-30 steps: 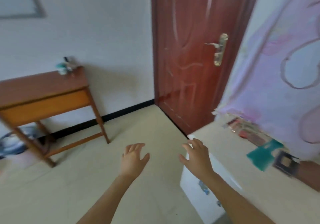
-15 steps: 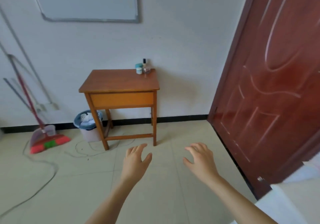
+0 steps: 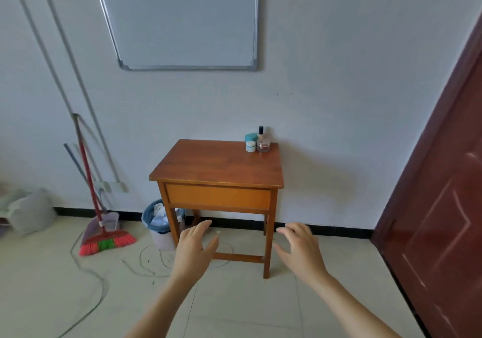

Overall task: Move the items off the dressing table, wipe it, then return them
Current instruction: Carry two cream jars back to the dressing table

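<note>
The left hand [image 3: 194, 249] is hanging in the air in front of the dressing table [image 3: 216, 165], fingers loosely spread and holding nothing; the right hand [image 3: 300, 249] is doing the same beside it, equally empty; neither is touching the table. The three items are sitting together at the far right corner of the table top, by the wall: a teal jar [image 3: 251, 136], a small white jar [image 3: 250, 146] just in front of it, and a glass bottle [image 3: 263, 143] just to their right. Judging by that, the task is only beginning; clearing, wiping and returning are all waiting; no cloth is showing.
</note>
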Demonstrator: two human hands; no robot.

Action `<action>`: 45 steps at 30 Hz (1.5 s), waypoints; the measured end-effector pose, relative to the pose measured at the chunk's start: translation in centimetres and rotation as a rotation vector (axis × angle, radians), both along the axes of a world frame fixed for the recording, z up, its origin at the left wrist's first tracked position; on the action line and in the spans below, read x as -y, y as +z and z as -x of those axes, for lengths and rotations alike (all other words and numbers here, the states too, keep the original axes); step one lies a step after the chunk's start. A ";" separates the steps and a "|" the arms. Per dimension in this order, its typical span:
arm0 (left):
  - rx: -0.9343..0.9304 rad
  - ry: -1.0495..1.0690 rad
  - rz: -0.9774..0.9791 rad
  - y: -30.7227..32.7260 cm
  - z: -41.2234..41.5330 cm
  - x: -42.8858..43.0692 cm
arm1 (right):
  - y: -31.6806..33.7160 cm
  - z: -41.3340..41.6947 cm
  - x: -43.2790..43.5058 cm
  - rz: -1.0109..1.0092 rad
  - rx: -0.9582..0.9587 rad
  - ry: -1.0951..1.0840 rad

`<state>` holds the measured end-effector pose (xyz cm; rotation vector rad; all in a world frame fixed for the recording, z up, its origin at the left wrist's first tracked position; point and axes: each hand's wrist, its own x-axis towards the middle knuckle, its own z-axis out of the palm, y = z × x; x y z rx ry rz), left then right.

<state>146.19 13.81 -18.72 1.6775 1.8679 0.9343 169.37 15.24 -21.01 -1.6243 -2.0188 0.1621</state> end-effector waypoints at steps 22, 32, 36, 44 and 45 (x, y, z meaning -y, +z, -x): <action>0.083 -0.051 0.029 -2.6 9.8 -35.4 | -0.3 9.0 -31.5 0.122 0.047 -0.093; 0.026 -0.166 0.131 -5.5 2.1 -47.3 | -2.1 1.1 -42.3 0.169 -0.027 -0.245; -0.045 -0.185 0.136 -5.6 -1.1 -53.1 | -2.7 -1.9 -49.7 0.175 -0.039 -0.238; -0.128 -0.101 0.272 -8.1 -3.6 -59.9 | -5.9 -2.9 -61.2 0.195 -0.070 -0.135; -0.136 -0.097 0.288 -8.5 -3.9 -60.3 | -6.5 -3.0 -62.1 0.207 -0.069 -0.137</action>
